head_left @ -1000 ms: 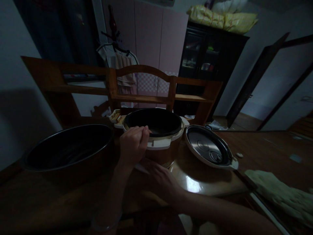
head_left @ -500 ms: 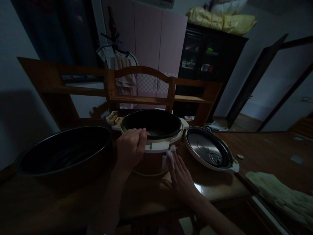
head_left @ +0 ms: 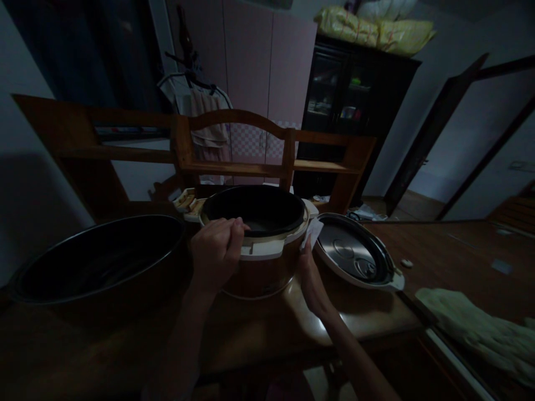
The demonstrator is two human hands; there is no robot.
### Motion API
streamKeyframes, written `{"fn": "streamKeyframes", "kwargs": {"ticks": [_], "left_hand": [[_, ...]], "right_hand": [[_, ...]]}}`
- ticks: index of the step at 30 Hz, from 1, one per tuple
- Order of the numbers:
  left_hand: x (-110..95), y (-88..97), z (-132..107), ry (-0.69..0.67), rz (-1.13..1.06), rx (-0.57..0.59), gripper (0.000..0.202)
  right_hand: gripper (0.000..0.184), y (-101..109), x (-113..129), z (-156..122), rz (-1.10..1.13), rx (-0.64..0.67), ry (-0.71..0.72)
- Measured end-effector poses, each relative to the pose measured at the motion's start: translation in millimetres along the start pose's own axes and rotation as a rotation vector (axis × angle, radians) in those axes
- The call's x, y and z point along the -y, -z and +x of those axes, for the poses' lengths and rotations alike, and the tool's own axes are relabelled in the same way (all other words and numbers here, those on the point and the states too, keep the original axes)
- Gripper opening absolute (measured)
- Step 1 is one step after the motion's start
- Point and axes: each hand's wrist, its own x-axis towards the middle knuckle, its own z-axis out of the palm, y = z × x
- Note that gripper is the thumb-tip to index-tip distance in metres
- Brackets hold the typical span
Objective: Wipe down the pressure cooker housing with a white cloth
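Note:
A rice cooker [head_left: 254,278] with a dark inner pot [head_left: 259,209] and a pale rim stands on the desk, its top uncovered. My left hand [head_left: 217,248] is closed over the cooker's near-left rim, thumb uppermost. My right hand [head_left: 311,275] holds a white tissue [head_left: 312,233] against the cooker's right side, below the side handle; its fingers are partly hidden. To the right, the cooker's round lid [head_left: 349,250] lies with its metal inner face up, close to the tissue.
A large black basin [head_left: 100,256] stands at the left on the wooden desk [head_left: 251,328]. Behind the cooker are a small open box [head_left: 188,203] and a wooden shelf frame [head_left: 238,167]. Pale green cloth [head_left: 476,326] lies at the right, near a small white object [head_left: 406,263].
My right hand and the tissue have moved right and up, from the cooker's front around to its right side. My left hand keeps its hold on the rim. The view has shifted slightly.

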Motion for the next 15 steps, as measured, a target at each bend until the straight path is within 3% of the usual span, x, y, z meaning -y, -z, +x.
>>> {"fn": "streamKeyframes", "kwargs": {"ticks": [7,12,15], "left_hand": [[1,-0.7,-1,0.016,-0.002,0.003,0.031],[1,0.0,-1,-0.010,0.004,0.000,0.032],[1,-0.4,-1,-0.011,0.009,0.000,0.032]], "right_hand": [[0.083,-15,-16,-25,-0.226,0.042,0.078],[0.071,-12,-12,-16,-0.062,-0.011,-0.025],[0.067,-7,-2,0,0.037,-0.040,-0.009]]}}
